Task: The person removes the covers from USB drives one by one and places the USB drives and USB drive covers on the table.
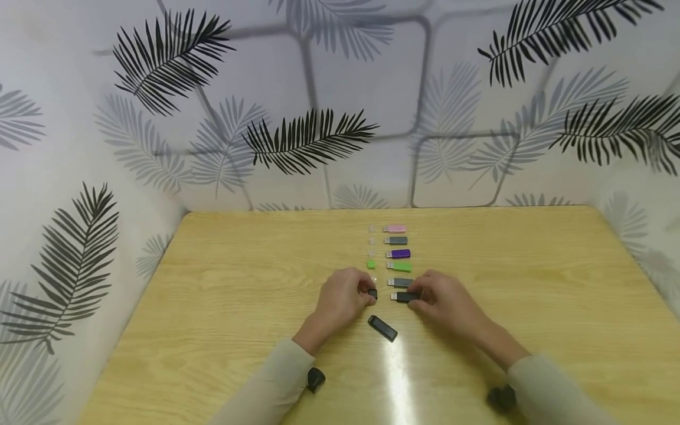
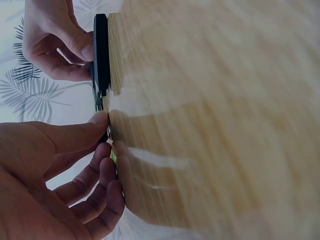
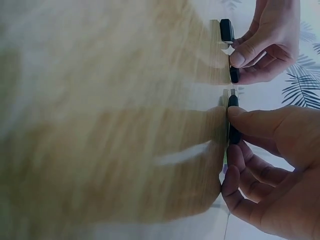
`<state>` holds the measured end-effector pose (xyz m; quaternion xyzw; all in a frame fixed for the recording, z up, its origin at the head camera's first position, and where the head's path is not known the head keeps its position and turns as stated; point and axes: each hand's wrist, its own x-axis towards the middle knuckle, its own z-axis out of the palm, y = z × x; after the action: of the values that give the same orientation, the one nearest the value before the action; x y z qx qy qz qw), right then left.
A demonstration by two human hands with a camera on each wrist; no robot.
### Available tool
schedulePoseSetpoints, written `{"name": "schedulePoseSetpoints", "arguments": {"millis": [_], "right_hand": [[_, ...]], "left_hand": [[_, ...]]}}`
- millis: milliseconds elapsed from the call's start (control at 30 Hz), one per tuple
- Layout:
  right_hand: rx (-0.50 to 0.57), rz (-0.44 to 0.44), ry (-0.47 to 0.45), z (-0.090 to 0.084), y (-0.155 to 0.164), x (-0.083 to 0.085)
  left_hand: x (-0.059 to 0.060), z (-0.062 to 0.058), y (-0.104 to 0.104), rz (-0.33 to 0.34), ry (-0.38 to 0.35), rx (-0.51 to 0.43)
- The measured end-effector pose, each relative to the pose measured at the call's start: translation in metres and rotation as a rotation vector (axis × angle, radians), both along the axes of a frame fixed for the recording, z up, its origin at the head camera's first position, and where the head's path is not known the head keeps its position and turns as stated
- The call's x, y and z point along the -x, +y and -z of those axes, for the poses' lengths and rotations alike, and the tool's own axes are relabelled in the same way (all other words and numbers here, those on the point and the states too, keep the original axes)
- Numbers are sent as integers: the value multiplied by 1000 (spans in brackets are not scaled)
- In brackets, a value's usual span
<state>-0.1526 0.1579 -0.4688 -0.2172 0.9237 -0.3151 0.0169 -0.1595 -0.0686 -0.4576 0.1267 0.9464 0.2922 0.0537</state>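
My left hand [image 1: 344,295] pinches a small black cap [image 1: 373,294] between thumb and finger, down at the tabletop. Across a narrow gap, my right hand [image 1: 443,298] grips the rear of a black USB stick [image 1: 402,297], its metal plug pointing left. The right wrist view shows that stick [image 3: 233,122] lying along the table under the thumb. Nearer to me, another black USB stick [image 1: 382,328] lies slanted between the hands, touched by neither. Just beyond the right fingers is a grey USB stick [image 1: 399,283], partly covered by them.
Farther back, the column continues with green [image 1: 401,267], purple [image 1: 399,254], grey [image 1: 397,241] and pink [image 1: 395,229] USB sticks. To their left stand a green cap [image 1: 370,264] and several clear caps [image 1: 372,228]. A patterned wall [image 1: 372,171] borders the wooden table [image 1: 239,265].
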Motion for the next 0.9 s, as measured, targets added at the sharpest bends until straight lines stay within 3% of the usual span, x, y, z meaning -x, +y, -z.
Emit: {"name": "schedulePoseSetpoints", "arguments": {"millis": [400, 667, 900], "right_hand": [[-51, 18, 23, -2, -3, 2], [-8, 104, 81, -6, 1, -1], [64, 147, 45, -11, 9, -7]], "left_hand": [[1, -2, -2, -9, -16, -31], [-6, -5, -12, 6, 52, -123], [-18, -6, -19, 105, 14, -271]]}}
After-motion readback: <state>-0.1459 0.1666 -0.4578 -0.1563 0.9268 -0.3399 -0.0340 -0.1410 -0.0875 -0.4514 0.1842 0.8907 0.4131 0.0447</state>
